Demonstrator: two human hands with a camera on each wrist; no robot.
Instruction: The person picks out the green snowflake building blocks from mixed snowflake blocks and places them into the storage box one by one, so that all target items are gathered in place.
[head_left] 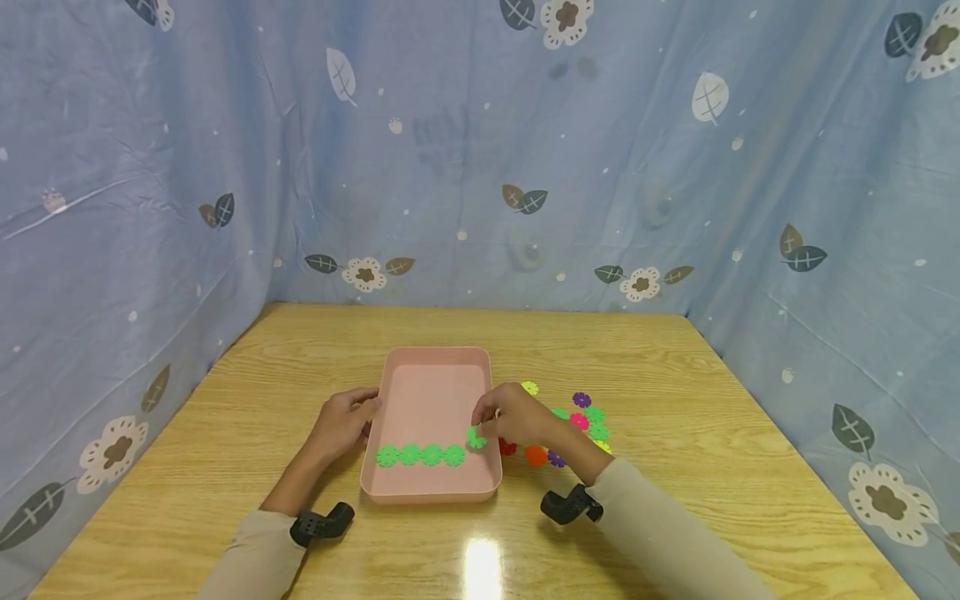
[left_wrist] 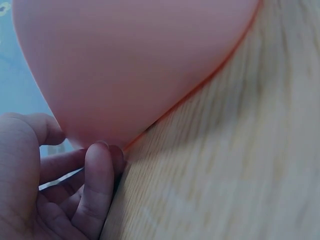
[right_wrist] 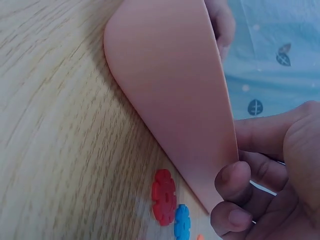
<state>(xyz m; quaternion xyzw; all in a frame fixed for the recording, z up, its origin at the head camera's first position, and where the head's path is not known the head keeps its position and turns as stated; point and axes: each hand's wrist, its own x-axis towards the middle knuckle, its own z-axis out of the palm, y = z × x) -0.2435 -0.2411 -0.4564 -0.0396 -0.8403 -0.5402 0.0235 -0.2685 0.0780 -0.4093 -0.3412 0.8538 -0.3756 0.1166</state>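
Left hand (head_left: 339, 427): clamped on the pink tray (head_left: 435, 400) at its left edge, with fingers pressed to the outer wall.
Right hand (head_left: 517, 414): extended over the tray's right edge, fingertips closed on a green flower piece (head_left: 476, 441).
Green row (head_left: 431, 455): four pieces laid along the tray's front edge (the pinched one is held near the row's right end).
Loose pieces (head_left: 580, 422): scattered, in mixed colours, on the table (head_left: 622, 358) beside the tray's right edge.
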